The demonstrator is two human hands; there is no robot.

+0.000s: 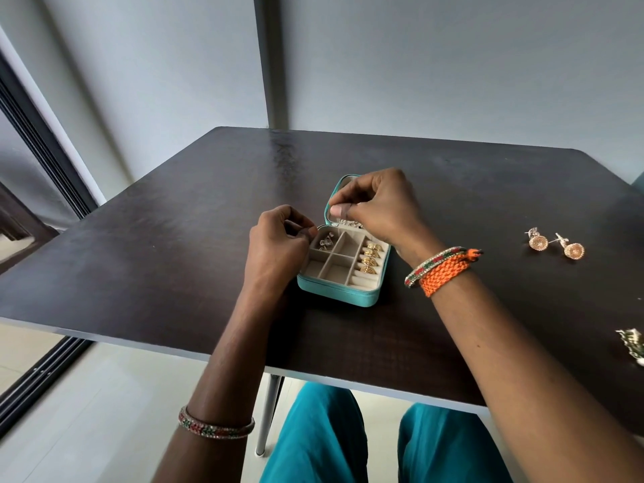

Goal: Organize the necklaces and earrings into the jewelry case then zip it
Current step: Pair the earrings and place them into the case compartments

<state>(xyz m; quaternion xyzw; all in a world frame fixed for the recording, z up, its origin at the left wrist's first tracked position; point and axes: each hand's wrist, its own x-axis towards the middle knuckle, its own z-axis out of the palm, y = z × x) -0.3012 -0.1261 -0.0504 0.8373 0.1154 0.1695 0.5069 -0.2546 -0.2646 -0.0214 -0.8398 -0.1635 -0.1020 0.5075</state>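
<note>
Item: teal jewelry case [339,289], open on the table [174,238], lid upright. Right hand [378,207] pinches something small at the lid; left hand [278,245] pinches beside the tray. Advice: fasten gently. 2 gold earrings [556,244] await, well right of the fingers.

Dark table [209,238] with jewelry on it.
Open teal jewelry case [339,291] sat mid-table; two round gold earrings [554,244] lay well right; another piece [632,345] at right edge.

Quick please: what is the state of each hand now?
Left hand: fingers curled, pinching something too small to identify.
Right hand: pinching a small item, unclear what, by the teal jewelry case lid.
</note>
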